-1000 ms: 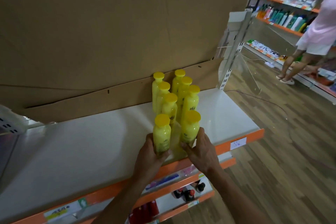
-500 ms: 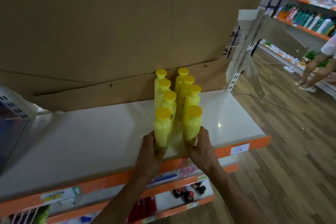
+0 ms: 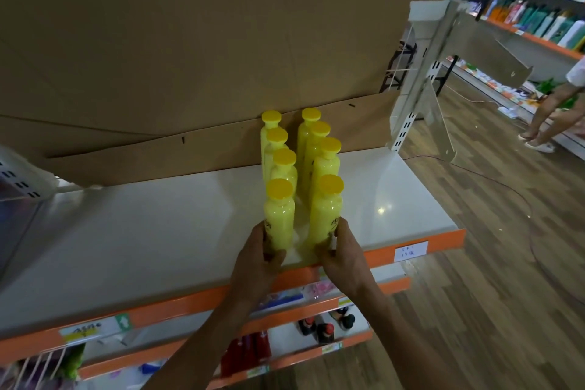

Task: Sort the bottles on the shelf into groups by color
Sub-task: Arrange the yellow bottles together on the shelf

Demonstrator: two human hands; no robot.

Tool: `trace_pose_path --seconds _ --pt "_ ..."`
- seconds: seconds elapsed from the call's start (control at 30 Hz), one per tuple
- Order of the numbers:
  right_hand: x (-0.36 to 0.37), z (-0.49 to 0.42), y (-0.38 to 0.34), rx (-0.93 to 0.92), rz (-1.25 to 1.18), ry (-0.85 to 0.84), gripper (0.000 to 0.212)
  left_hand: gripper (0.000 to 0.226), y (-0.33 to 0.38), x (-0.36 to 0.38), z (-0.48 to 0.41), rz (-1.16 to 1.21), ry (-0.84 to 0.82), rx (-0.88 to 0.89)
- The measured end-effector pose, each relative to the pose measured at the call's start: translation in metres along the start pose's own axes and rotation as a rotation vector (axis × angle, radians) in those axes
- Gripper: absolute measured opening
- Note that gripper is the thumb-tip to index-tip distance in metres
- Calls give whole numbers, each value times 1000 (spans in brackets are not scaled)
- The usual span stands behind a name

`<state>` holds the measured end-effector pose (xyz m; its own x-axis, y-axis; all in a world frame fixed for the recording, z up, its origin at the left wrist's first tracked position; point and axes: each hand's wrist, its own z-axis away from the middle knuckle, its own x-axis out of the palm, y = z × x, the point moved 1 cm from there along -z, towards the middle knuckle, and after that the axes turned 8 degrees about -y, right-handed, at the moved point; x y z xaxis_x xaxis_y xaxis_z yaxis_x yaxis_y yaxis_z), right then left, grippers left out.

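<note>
Several yellow bottles with yellow caps stand in two rows running front to back on the white shelf. My left hand grips the base of the front left bottle. The front right bottle is held low down by my right hand. Both front bottles stand upright near the shelf's orange front edge. Behind them the rows reach back to the cardboard wall.
Brown cardboard lines the back of the shelf. A white upright post with a bracket stands at the shelf's right end. Lower shelves hold dark bottles. A person's legs are in the aisle at far right by another stocked shelf.
Both hands have pushed the two front bottles back along the shelf, so the rows now stand straighter and closer together. The view shifted slightly left.
</note>
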<state>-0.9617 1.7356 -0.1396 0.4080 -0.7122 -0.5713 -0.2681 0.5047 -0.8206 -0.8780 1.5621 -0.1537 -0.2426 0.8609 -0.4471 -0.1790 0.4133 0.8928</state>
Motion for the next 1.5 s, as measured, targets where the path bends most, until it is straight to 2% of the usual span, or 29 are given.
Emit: trace_pose_path --seconds 0.07,0.2,0.47,0.9,1.5 --pt "2 -3 2 23 -6 15 41 55 5 5 -3 12 57 -19" --pt "4 -7 -2 29 1 84 44 52 14 17 -11 -80 141 -32" --pt "0 -14 9 61 65 149 40 57 11 28 -14 -143 212 -30" --pt "-11 -29 13 0 105 79 42 59 18 36 -20 -210 272 -43" --pt "-14 -36 13 13 182 37 44 61 21 37 -20 -228 281 -35"
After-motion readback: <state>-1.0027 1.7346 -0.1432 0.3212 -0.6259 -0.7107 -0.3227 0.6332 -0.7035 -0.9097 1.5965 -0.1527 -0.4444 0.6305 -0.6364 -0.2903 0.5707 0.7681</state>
